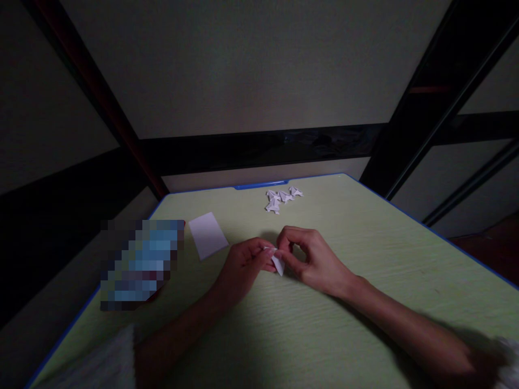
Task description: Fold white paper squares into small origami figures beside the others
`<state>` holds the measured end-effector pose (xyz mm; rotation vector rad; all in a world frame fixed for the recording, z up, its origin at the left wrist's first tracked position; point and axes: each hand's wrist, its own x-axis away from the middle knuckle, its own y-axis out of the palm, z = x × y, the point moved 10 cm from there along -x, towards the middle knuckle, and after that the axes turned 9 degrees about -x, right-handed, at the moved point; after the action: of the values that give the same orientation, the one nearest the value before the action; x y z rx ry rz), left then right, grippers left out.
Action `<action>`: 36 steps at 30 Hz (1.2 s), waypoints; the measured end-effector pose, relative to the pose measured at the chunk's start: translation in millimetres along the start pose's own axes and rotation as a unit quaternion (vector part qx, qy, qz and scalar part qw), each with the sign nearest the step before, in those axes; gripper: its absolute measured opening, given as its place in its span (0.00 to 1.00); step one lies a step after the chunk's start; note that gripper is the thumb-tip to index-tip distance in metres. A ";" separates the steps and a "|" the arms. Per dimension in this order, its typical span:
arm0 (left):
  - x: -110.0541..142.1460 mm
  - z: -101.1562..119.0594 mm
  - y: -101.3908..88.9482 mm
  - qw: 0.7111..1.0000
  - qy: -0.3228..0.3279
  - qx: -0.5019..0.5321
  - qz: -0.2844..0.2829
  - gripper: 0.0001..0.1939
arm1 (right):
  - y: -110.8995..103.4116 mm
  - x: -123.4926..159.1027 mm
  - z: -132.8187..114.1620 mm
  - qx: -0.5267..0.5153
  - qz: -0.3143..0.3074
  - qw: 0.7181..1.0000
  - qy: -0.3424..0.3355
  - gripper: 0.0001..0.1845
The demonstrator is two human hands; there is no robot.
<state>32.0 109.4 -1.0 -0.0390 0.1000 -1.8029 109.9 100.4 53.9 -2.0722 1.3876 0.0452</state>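
Note:
Between my two hands is a small folded piece of white paper [278, 265], its pointed end hanging down toward me. My left hand [248, 261] pinches it from the left with thumb and fingers. From the right, my right hand [305, 255] closes thumb and forefinger on its upper edge. The fingertips hide much of the paper. Beyond the hands lie several folded white paper figures [285, 196] in a loose cluster. To the left of my left hand rests a flat white sheet of paper [208, 235].
A pixelated, blurred flat object [141, 265] lies on the table's left side. The light green tabletop [365, 237] has a blue edge and a blue handle-like strip [261, 185] at the far side. Pale panels with dark bands [259, 146] stand right behind it.

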 end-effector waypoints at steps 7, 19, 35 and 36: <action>0.0 0.2 -0.9 0.999 -0.005 -0.032 0.003 0.06 | 0.7 -0.4 0.7 0.004 0.001 1.000 0.014 0.07; 4.5 18.1 -17.6 0.991 0.071 -0.083 0.076 0.06 | 7.4 3.1 26.1 -0.172 0.058 0.980 0.078 0.07; 13.7 44.5 -24.3 0.959 0.177 -0.180 0.128 0.07 | -1.8 3.5 13.2 -0.124 0.080 0.989 0.028 0.13; 13.1 43.6 -23.8 0.961 0.173 -0.179 0.123 0.07 | -4.2 3.4 8.2 -0.092 0.079 0.993 0.013 0.14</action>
<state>9.3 100.0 44.2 0.0300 0.6532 -1.5080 117.5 102.9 48.1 -2.1113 1.6135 0.2214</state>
